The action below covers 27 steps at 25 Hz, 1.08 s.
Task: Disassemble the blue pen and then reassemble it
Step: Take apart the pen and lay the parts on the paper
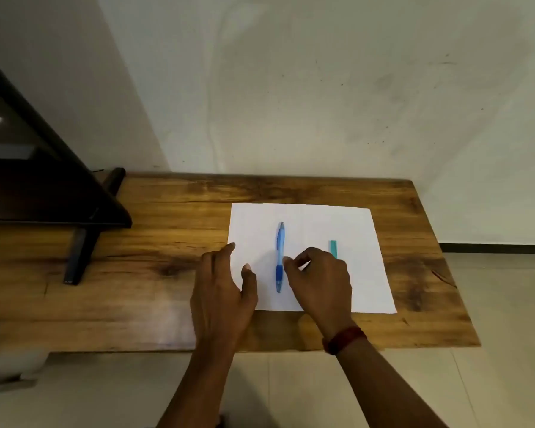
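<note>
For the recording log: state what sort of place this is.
Likely a plain room in a home or office: a wooden table set against a bare painted wall, a tiled floor below, and a blue pen on white paper.

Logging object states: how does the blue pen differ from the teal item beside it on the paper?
The blue pen is blue with a darker grip; the teal item is plain teal. The pen shows whole; the teal item's near end is hidden behind the right hand. The pen looks rounded, the teal item flat. Both lie lengthwise on the white sheet.
</note>
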Tool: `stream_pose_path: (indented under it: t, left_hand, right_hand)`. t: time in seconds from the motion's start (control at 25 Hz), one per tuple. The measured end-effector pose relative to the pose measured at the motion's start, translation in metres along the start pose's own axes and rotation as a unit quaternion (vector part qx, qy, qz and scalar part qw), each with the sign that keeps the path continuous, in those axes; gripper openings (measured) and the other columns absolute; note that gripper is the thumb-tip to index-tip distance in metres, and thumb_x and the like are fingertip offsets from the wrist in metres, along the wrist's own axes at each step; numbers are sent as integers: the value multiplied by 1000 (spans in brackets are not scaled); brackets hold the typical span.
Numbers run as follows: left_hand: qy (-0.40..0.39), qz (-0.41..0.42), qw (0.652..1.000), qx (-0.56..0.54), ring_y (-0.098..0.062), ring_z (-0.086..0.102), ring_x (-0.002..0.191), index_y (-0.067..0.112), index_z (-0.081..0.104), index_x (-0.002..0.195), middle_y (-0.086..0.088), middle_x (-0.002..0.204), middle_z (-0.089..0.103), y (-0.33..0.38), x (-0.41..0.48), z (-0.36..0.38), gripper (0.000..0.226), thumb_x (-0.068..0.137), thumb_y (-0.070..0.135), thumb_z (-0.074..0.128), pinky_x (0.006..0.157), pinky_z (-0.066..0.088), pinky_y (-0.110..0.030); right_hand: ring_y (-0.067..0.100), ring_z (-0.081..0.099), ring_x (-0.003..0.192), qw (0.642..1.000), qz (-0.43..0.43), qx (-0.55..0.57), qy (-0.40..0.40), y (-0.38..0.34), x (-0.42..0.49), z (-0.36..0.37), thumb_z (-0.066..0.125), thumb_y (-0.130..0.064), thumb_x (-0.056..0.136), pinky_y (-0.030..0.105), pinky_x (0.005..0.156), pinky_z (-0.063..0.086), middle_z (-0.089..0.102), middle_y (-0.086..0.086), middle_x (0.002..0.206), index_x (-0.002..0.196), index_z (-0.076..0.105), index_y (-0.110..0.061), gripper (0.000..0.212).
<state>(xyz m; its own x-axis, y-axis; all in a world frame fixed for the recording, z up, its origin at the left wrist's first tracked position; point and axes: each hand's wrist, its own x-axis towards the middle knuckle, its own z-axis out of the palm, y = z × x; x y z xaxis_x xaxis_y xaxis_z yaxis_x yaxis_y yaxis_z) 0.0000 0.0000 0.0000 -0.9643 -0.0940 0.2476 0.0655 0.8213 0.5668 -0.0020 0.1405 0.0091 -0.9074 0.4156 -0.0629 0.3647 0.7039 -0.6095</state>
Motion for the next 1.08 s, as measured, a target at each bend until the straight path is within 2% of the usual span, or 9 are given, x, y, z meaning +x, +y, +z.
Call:
stream_pose_path:
  t: [0.12, 0.2, 0.48, 0.64, 0.76, 0.92, 1.08]
  left_hand:
    - [46, -44, 997, -46, -26, 66, 79, 8, 64, 107, -12, 94, 71, 3, 15, 4, 40, 79, 37, 61, 72, 42, -25]
    - [66, -57, 995, -40, -24, 66, 79, 9, 66, 100, -10, 91, 71, 2, 24, 6, 36, 79, 39, 61, 72, 40, -24]
    - [16, -82, 993, -84, -18, 62, 77, 12, 70, 95, -6, 93, 71, 14, 30, 18, 23, 79, 29, 71, 64, 47, -26]
    - [6, -88, 991, -104, -12, 58, 72, 15, 71, 96, -3, 91, 71, 16, 34, 20, 26, 79, 34, 70, 60, 42, -19]
    - [-3, -107, 985, -135, -7, 58, 69, 18, 72, 95, 3, 90, 70, 20, 35, 20, 25, 80, 38, 69, 60, 40, -14]
    - [-29, -147, 969, -196, 2, 61, 72, 21, 74, 89, 11, 83, 71, 25, 39, 23, 22, 83, 40, 64, 63, 41, -11]
    - [-82, -179, 950, -240, 3, 63, 76, 22, 73, 95, 15, 83, 69, 29, 40, 26, 23, 84, 40, 65, 61, 42, -4]
  right_hand:
    - [1, 46, 54, 999, 13, -19, -39, -1, 6, 5, 59, -59, 81, 6, 52, 24, 50, -19, 66, 78, 54, -30, 30]
    - [1, 45, 52, 999, 16, -25, -45, 0, 4, 12, 55, -63, 82, 7, 51, 23, 47, -20, 62, 78, 48, -31, 32]
    - [2, 45, 50, 998, 12, -35, -59, -1, 12, 22, 53, -57, 86, 7, 49, 24, 41, -20, 59, 80, 46, -29, 30]
    - [3, 45, 51, 998, 16, -9, -67, -4, 16, 23, 56, -50, 88, 6, 50, 24, 42, -19, 59, 79, 48, -27, 26]
    - [1, 44, 48, 999, 8, 6, -43, -7, 16, 21, 61, -47, 85, 6, 49, 22, 41, -20, 57, 77, 48, -28, 25]
    - [-1, 46, 50, 998, -36, 18, -45, -2, 15, 15, 64, -46, 84, 4, 53, 25, 50, -15, 61, 77, 49, -28, 24]
    - [4, 56, 54, 993, -80, 62, -66, 4, 13, 9, 65, -45, 83, 6, 57, 36, 59, -11, 63, 79, 54, -28, 21]
